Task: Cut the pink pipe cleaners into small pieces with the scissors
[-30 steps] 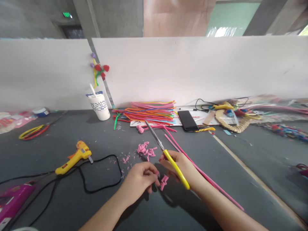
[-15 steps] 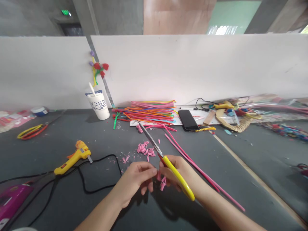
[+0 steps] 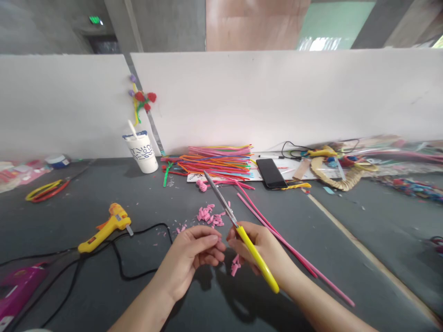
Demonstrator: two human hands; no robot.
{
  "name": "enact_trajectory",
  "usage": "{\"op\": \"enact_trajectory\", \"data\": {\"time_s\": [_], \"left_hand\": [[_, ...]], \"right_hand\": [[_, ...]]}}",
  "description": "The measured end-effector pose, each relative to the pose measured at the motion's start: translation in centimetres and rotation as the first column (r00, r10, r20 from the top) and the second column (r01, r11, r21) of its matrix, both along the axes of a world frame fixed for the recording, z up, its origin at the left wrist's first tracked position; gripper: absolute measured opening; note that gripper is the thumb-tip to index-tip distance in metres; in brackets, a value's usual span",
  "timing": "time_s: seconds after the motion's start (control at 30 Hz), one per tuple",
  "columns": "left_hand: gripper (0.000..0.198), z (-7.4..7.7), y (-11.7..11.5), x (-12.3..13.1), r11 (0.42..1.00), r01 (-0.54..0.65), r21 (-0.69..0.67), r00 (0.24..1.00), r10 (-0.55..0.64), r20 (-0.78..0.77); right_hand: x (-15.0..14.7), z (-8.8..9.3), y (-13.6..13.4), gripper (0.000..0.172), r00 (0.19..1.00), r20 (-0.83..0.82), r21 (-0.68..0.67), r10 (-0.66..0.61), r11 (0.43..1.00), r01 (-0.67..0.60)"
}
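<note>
My right hand [image 3: 254,246] is closed around yellow-handled scissors [image 3: 258,258], their blades pointing up and left. A small pink fuzzy cluster [image 3: 236,266] hangs below its fingers. Just to the left, my left hand [image 3: 199,251] has its fingertips pressed together; whatever they pinch is too small to make out. Beyond the hands lies a heap of short pink pieces [image 3: 207,215], with smaller pink scraps [image 3: 181,228] beside it. A pink ball-headed piece [image 3: 201,186] rests farther back. Long pink stems [image 3: 294,251] stretch along the right of my right hand.
A yellow glue gun [image 3: 105,229] with black cable lies left. Behind are a white cup [image 3: 143,154], a bundle of colored stems [image 3: 218,161] and a black phone [image 3: 271,173]. Yellow-red pliers [image 3: 46,190] lie far left; a woven ring [image 3: 341,180] sits at right.
My left hand has drawn slightly left, away from the pink cluster, with its fingers more curled. The scissors and my right hand have shifted slightly, uncovering the ball-headed piece.
</note>
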State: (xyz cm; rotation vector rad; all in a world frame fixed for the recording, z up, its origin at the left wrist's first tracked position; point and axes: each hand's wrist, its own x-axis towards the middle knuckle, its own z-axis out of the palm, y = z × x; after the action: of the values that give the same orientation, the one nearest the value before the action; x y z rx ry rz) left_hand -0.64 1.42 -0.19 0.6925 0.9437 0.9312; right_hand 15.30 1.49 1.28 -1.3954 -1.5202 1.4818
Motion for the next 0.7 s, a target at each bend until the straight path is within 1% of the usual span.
{"op": "enact_trajectory", "data": {"time_s": [0.03, 0.1, 0.13, 0.2, 0.27, 0.37, 0.43, 0.5, 0.6, 0.7], "left_hand": [[0.013, 0.1, 0.1, -0.2, 0.999, -0.031, 0.005, 0.999, 0.031, 0.004], [0.014, 0.3, 0.4, -0.6, 0.995, -0.096, 0.026, 0.995, 0.095, 0.029], [0.015, 0.5, 0.5, -0.8, 0.992, -0.123, 0.034, 0.992, 0.121, 0.047], [0.018, 0.9, 0.7, -1.2, 0.985, -0.169, 0.043, 0.983, 0.166, 0.075], [0.017, 1.2, 0.8, -1.5, 0.976, -0.211, 0.056, 0.975, 0.205, 0.09], [0.008, 1.7, 0.8, -2.0, 0.964, -0.239, 0.113, 0.968, 0.228, 0.106], [0.005, 1.8, 0.7, -2.3, 0.954, -0.253, 0.162, 0.964, 0.234, 0.128], [0.003, 1.9, 0.6, -2.4, 0.942, -0.274, 0.195, 0.958, 0.248, 0.147], [0.003, 2.0, 0.5, -2.3, 0.935, -0.28, 0.218, 0.957, 0.254, 0.141], [0.005, 2.1, 0.4, -2.2, 0.927, -0.28, 0.251, 0.959, 0.258, 0.117]], "right_hand": [[0.0, -0.1, -0.1, 0.013, 1.0, -0.003, 0.012, 0.013, 1.0, -0.013], [0.1, -0.3, -0.4, 0.021, 0.999, 0.018, 0.091, 0.038, 0.995, -0.039], [0.1, -0.4, -0.5, 0.023, 0.998, 0.055, 0.148, 0.044, 0.988, -0.052], [0.2, -0.7, -0.7, 0.023, 0.983, 0.182, 0.265, 0.034, 0.961, -0.082], [0.4, -0.9, -0.8, 0.022, 0.94, 0.341, 0.348, 0.0, 0.929, -0.127], [0.4, -1.1, -0.7, 0.025, 0.834, 0.548, 0.43, -0.058, 0.875, -0.221], [0.3, -1.2, -0.7, 0.027, 0.774, 0.627, 0.464, -0.088, 0.84, -0.28], [0.2, -1.2, -0.7, 0.027, 0.737, 0.669, 0.472, -0.101, 0.823, -0.316], [-0.1, -1.2, -0.9, 0.025, 0.705, 0.703, 0.454, -0.091, 0.821, -0.347], [-0.1, -1.2, -1.0, 0.023, 0.683, 0.725, 0.456, -0.091, 0.807, -0.376]]}}
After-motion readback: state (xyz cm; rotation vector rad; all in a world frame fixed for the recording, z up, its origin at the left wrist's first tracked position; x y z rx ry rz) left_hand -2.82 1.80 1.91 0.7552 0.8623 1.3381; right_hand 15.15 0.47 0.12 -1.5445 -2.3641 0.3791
